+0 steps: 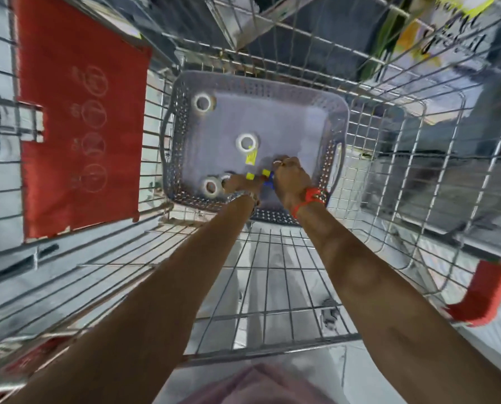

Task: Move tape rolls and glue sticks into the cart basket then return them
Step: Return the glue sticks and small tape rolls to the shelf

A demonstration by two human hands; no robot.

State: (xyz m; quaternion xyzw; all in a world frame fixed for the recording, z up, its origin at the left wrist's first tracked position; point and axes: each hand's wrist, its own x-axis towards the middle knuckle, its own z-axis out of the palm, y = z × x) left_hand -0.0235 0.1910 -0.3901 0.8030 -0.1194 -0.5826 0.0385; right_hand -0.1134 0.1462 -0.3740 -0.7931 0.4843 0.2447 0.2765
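- both hands reach into a perforated grey plastic basket (335, 112) inside a wire cart (389, 147).
- left hand (239, 185) pinches a yellow-capped glue stick (250, 175); right hand (291, 179) clasps a blue one (268, 182).
- three white ring-shaped tape rolls lie at ten (202, 102), centre (247, 142) and seven o'clock (211, 186).

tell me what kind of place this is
Probably a shop aisle. The person is reaching into a wire shopping cart with a red handle and a red child-seat flap. A grey plastic basket in it holds tape rolls. The surroundings are blurred.

Bright, even light fills the scene, with almost no hard shadows. The whole picture is soft and smeared, and the cart wires (301, 258) bow strongly toward the frame's edges. Pale glare washes the grey basket (272, 91) floor.
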